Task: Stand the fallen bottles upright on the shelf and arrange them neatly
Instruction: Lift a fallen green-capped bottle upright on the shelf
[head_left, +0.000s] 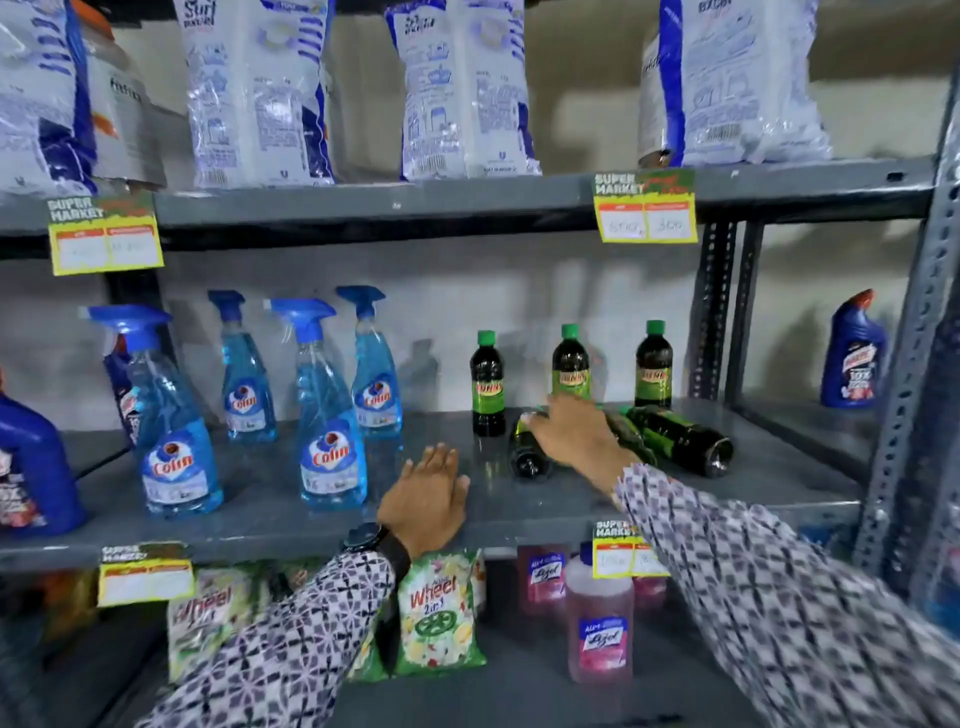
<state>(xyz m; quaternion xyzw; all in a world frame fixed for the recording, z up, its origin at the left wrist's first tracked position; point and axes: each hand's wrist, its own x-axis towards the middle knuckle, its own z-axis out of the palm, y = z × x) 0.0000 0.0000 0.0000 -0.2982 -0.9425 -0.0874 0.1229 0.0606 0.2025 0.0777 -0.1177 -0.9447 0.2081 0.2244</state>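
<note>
Your right hand is reaching over the middle shelf, palm down, fingers draped loosely over the fallen bottles; can't tell if it's actually gripping one or just resting on top. Your left hand lies flat on the shelf near its front edge, fingers spread, holding nothing, a dark watch on the wrist. Both sleeves are a black-and-white checked print.

Fallen bottles: the left fallen bottle lies with its base toward you, partly under your right hand. The right fallen bottle lies on its side, base pointing front-right, green cap end toward your hand. Something dark and green shows between them under your wrist, likely a third bottle, too hidden to say.

Three upright dark bottles with green caps stand behind, in a loose row at the back: left upright bottle, middle upright bottle just behind your fingers, right upright bottle.

Left of them on the same shelf, four blue spray bottles stand upright in two staggered pairs. A dark blue jug sits at the far left edge. A blue toilet cleaner bottle stands in the next bay right. White detergent bags fill the upper shelf. Pink cleaner bottles and green detergent packs sit on the shelf below. Yellow price tags hang on the shelf edges.
</note>
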